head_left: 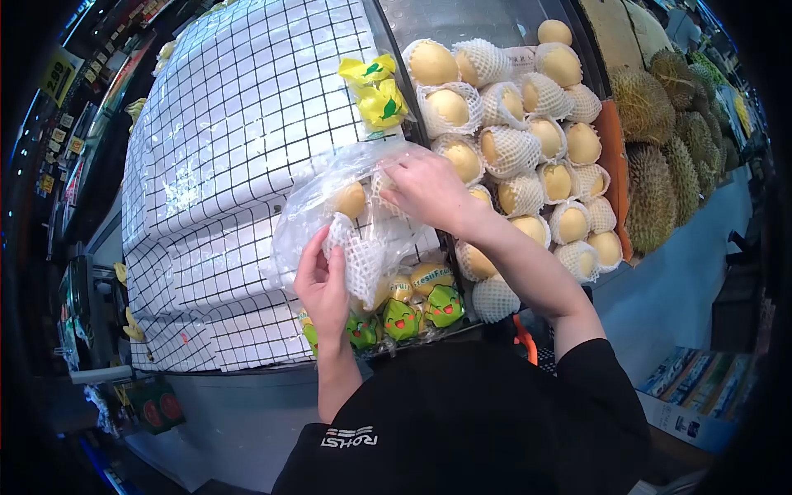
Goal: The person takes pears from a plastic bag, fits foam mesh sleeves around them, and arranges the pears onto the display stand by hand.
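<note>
A clear plastic bag (309, 202) lies crumpled on the checked cover between my hands. Within its folds sits a round pale-yellow fruit (351, 200). My left hand (323, 289) has its thumb and fingers closed on a white foam net sleeve (360, 262) at the bag's near side; whether fruit fills the sleeve cannot be made out. At the bag's right side, my right hand (429, 188) pinches with bent fingers at another white foam net (384, 191), partly hidden beneath the fingers and the film.
Rows of yellow fruit in foam nets (521, 148) fill the display on the right. Durians (652, 165) are piled beyond a cardboard divider (615, 177). Yellow wrapped fruit (379, 101) lies above the bag. Green-and-yellow printed packs (404, 318) line the front edge.
</note>
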{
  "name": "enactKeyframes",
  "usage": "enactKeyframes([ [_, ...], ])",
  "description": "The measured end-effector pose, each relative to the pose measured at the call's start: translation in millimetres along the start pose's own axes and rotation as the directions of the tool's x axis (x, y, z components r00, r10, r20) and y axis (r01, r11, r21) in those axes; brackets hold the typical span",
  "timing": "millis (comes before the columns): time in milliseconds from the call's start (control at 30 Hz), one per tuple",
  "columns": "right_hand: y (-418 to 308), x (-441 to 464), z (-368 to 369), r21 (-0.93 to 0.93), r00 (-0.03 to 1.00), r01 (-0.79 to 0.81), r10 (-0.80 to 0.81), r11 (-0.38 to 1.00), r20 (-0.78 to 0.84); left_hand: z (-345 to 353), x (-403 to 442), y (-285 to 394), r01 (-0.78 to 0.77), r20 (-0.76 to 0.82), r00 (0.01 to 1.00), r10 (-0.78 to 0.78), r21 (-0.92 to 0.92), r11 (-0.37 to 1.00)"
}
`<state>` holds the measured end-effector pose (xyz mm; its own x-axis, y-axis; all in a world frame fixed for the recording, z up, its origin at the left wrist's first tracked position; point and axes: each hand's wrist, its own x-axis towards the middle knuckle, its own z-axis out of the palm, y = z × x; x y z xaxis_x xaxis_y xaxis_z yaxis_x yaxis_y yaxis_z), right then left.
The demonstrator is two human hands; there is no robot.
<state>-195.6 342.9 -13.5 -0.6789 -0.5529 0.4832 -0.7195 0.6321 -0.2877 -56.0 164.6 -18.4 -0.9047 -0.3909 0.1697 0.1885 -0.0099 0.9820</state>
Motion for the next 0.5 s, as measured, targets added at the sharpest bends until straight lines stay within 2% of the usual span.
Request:
enactKeyframes([
  [33,4,-3,-2,-0.001,1.0,-0.002,0.002,1.0,0.002,2,0,-1,-0.006,0.022,1.0,0.007,-0.023,1.0],
  [100,9,-9,-4,-0.082,0.98,-0.111,0.123,0.99,0.157,5,-1,-2,0.017,0.037,0.999,-0.017,0.005,1.0],
  [233,6,-12,-6,-0.1,0.993,-0.044,0.054,0.994,0.101,6,-2,-4,0.036,0.064,0.997,-0.038,0.041,0.999],
  [333,-1,-14,-16,-0.072,0.993,0.028,-0.02,0.997,0.117,1,-2,-8,0.047,0.057,0.997,-0.049,0.042,0.998],
  [400,2,-17,-18,0.108,0.965,0.054,-0.08,0.993,0.249,1,-2,-10,0.033,0.045,0.998,-0.036,0.065,0.997],
  [500,3,-23,-10,0.112,0.98,-0.005,-0.017,0.994,0.197,2,-2,-11,0.008,0.043,0.999,-0.012,0.096,0.995],
])
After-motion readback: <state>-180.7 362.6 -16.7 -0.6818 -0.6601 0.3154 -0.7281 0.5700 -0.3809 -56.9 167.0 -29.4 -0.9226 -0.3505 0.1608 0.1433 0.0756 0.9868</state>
